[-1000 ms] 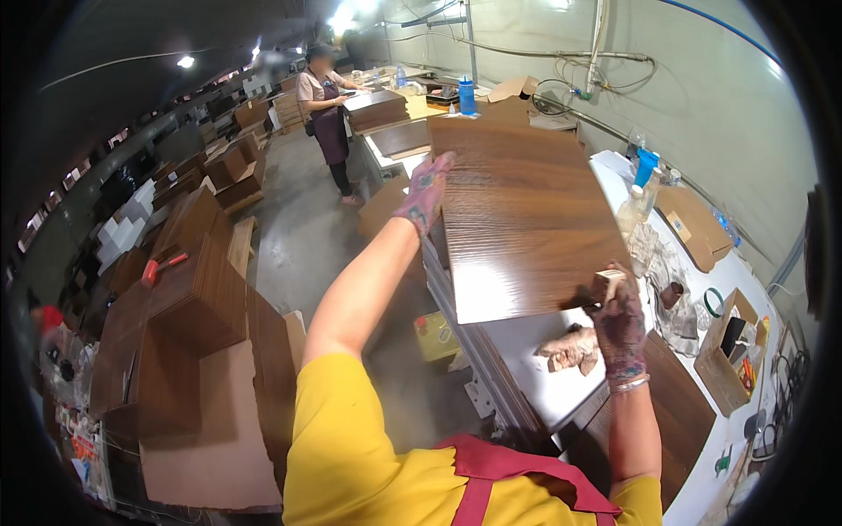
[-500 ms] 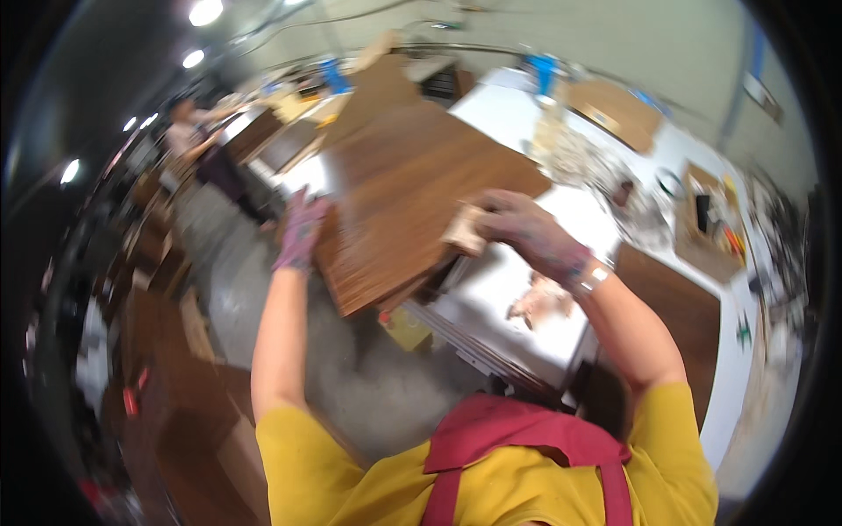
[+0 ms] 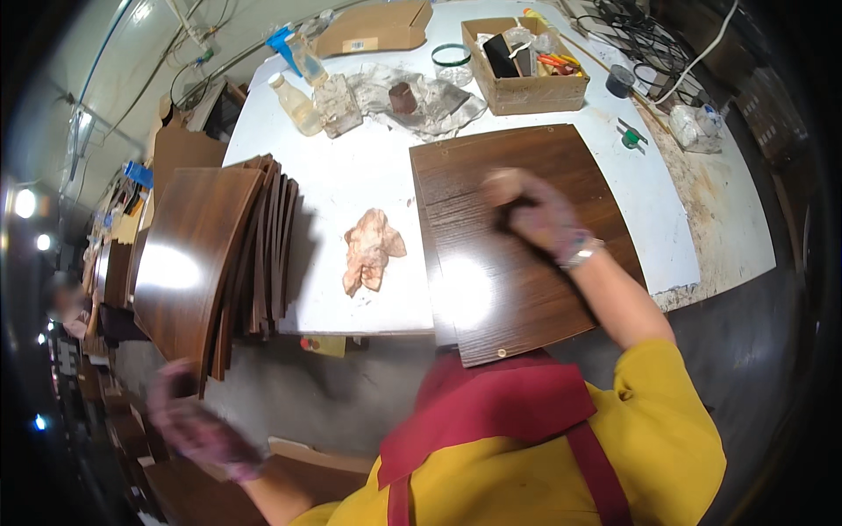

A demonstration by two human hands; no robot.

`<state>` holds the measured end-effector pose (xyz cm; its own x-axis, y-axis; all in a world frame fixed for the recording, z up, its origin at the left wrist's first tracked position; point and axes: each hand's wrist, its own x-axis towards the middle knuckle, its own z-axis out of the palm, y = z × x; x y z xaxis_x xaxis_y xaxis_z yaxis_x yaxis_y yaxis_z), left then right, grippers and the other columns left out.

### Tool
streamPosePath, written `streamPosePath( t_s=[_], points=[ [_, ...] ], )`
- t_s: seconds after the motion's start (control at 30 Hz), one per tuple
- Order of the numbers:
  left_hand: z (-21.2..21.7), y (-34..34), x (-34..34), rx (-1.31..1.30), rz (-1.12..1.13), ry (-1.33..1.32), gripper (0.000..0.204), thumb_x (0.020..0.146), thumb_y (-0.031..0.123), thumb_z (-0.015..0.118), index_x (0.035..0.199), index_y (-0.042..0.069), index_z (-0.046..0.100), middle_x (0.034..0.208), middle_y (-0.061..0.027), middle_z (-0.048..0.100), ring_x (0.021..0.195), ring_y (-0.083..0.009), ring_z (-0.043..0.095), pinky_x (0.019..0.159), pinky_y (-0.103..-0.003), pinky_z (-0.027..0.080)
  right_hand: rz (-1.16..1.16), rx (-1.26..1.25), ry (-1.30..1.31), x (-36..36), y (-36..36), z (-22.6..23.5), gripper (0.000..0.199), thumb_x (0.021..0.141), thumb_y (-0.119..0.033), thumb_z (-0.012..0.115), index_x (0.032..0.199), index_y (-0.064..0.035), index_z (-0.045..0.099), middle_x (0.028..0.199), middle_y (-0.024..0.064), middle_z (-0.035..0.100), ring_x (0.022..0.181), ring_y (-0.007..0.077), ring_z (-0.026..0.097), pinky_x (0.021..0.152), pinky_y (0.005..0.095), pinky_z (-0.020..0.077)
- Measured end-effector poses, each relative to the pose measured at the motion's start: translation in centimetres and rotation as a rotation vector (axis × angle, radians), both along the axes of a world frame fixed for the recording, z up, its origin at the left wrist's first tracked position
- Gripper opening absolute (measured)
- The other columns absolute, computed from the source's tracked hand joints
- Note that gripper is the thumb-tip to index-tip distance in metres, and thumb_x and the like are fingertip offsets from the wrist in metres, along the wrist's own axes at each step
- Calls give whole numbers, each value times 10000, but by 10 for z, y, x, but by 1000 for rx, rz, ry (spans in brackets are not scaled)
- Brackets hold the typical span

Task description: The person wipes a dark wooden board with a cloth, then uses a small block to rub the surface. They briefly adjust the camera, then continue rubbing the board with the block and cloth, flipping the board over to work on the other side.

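A dark brown wood-grain board [image 3: 535, 294] lies flat on the white-covered table, its near edge by my apron. Over its upper middle is my gloved right hand [image 3: 548, 217], closed on a pale folded cloth [image 3: 502, 186], which is blurred. My gloved left hand [image 3: 200, 425] is off the table at the lower left, below the near corner of a leaning stack of similar boards [image 3: 197, 228]. Motion smears its fingers, and I see nothing clearly in it. Between stack and board lies a crumpled peach-coloured rag [image 3: 373, 250].
Behind the board are a carton of tools [image 3: 535, 92], a crumpled grey sheet holding a brown cup [image 3: 403, 98], a clear bottle [image 3: 296, 105] and flat cardboard [image 3: 373, 28]. A black tape roll [image 3: 619, 81] sits at the right. Another person [image 3: 74, 307] stands far left.
My view has swung right, from the stack to the single board. My left hand has come off the stack's edge. The right hand, still holding the cloth, is now over the single board.
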<state>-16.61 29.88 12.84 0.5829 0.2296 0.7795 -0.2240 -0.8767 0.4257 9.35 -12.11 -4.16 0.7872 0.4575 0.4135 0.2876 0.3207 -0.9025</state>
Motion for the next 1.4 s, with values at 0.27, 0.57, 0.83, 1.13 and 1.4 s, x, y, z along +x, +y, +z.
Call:
streamPosePath(
  t_s=[0.27,0.57,0.83,1.13,1.4],
  points=[
    [-179,-94,202,568,-169,580,532,922,318,586,1406,130,467,1448,-177,432,1344,-425,366,1096,-518,330,-317,354,591,-74,-189,-30,438,964,-302,554,1265,16,526,1120,52,591,1060,144,566,886,301,457],
    [-199,-145,295,-79,-266,463,475,895,308,660,1292,70,553,1153,-179,595,1058,-324,588,911,-427,481,-464,335,559,-103,-181,-14,471,912,-303,650,1228,28,536,1105,67,581,1021,146,580,893,281,474],
    [-164,-311,370,399,-539,730,452,968,363,507,1335,99,516,1134,-195,634,1050,-374,615,887,-423,499,-493,435,568,-106,-180,-18,489,918,-329,645,1231,22,510,1048,45,546,902,123,547,785,283,477],
    [-210,-420,340,762,-1018,223,450,880,341,611,1252,91,584,1244,-127,604,1195,-301,540,1010,-426,432,-551,732,563,-113,-189,-41,432,999,-324,513,1275,6,466,1121,50,495,934,130,508,797,322,458],
    [-171,-430,380,656,-1031,447,406,859,178,621,1260,134,572,1092,-145,622,1000,-369,605,846,-448,498,-1014,-251,381,-107,-190,-38,164,946,-153,524,1055,-33,547,983,84,555,951,224,576,819,330,508]
  ],
)
